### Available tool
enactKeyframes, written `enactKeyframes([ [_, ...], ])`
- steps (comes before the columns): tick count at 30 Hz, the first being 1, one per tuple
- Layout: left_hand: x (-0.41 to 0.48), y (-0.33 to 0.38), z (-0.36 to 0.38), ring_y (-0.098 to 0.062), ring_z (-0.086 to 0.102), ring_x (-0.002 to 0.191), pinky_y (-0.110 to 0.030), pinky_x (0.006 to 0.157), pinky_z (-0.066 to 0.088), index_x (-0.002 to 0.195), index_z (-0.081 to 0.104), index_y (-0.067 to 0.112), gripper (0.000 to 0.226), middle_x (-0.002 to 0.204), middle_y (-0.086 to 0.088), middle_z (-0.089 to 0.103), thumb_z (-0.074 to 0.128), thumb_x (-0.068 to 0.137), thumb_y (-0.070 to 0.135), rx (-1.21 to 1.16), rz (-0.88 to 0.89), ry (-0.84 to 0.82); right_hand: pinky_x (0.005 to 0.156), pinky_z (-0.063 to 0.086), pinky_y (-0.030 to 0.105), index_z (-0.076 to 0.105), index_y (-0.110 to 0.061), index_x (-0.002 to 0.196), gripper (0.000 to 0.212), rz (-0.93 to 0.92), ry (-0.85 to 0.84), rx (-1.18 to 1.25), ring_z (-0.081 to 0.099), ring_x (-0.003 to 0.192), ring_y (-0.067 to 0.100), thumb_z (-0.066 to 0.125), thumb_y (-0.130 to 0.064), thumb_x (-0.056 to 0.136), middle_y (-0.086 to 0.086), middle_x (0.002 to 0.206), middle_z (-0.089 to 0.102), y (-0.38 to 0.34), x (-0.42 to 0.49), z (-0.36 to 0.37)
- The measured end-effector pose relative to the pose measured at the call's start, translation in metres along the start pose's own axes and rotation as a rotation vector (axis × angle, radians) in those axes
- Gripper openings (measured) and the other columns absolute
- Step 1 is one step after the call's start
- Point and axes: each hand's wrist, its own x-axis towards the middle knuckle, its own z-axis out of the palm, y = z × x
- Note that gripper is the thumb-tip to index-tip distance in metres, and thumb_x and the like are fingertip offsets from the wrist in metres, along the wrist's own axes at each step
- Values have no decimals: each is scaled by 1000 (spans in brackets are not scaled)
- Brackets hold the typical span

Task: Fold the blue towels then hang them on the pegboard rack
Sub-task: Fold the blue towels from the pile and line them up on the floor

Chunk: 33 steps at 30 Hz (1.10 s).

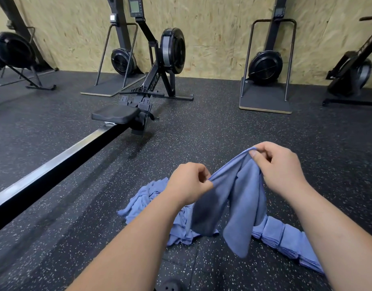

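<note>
My left hand [188, 183] and right hand [279, 164], fingers curled, each pinch the top edge of a blue towel [241, 202] hanging above the gym floor [202, 133], between a crumpled pile [147, 204] and a folded stack [286, 238]; folding seems under way, and next its corners need bringing together

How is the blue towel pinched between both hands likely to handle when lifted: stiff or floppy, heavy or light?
Probably floppy: the towel sags into loose hanging folds below the left hand and right hand. Likely light, since fingertip pinches alone carry it. It should crease easily, judging by the flat folded stack near the crumpled pile.
</note>
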Motion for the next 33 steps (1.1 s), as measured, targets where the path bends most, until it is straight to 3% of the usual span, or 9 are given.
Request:
enactKeyframes([
  [8,3,-16,-5,-19,67,79,-30,70,54,70,62,31,10,73,11,67,67,76,36,247,-90,-82,64,41,30,72,-26,93,13,112,130,-18,64,72,16,65,-32,103,-5,70,68,17,5,-10],
  [14,4,-31,-12,-14,67,80,-35,75,58,78,65,30,7,77,12,70,64,73,33,196,-149,-55,70,41,35,74,-21,97,17,245,179,-34,63,76,26,65,-35,102,-3,74,69,45,13,-21],
  [17,5,-35,-13,-13,67,79,-37,75,58,80,63,29,5,77,13,69,65,80,24,101,-157,57,68,43,35,73,-23,95,14,298,93,-52,65,80,26,66,-34,102,-2,76,71,53,12,-21],
  [20,7,-34,-15,-11,65,76,-30,71,51,86,63,28,8,78,12,69,64,90,21,-26,-193,212,69,47,35,72,-28,94,7,324,-7,-19,68,82,24,68,-30,100,-4,78,73,61,13,-15],
  [25,10,-22,-18,0,58,70,-14,66,39,97,67,31,6,78,11,67,67,99,25,-167,-109,323,62,40,31,68,-31,103,15,226,-133,77,55,61,12,62,-17,103,-3,72,65,56,14,-9],
  [27,11,-15,-12,-5,57,65,-21,67,42,101,69,34,5,73,7,66,69,99,29,-218,-42,309,63,43,32,67,-34,107,21,151,-203,86,55,59,11,60,-15,103,-3,75,66,45,13,-7],
  [31,7,7,9,-11,60,62,-33,74,52,114,71,33,18,68,5,69,73,97,30,-342,88,136,83,52,36,66,-43,106,31,-29,-379,66,68,86,17,65,-13,99,-11,93,71,21,5,-1],
  [33,3,19,19,-11,64,65,-35,79,56,121,71,34,25,70,7,72,72,96,32,-334,125,47,81,51,32,65,-40,104,29,-109,-452,93,66,84,17,68,-12,98,-9,93,70,9,0,5],
])
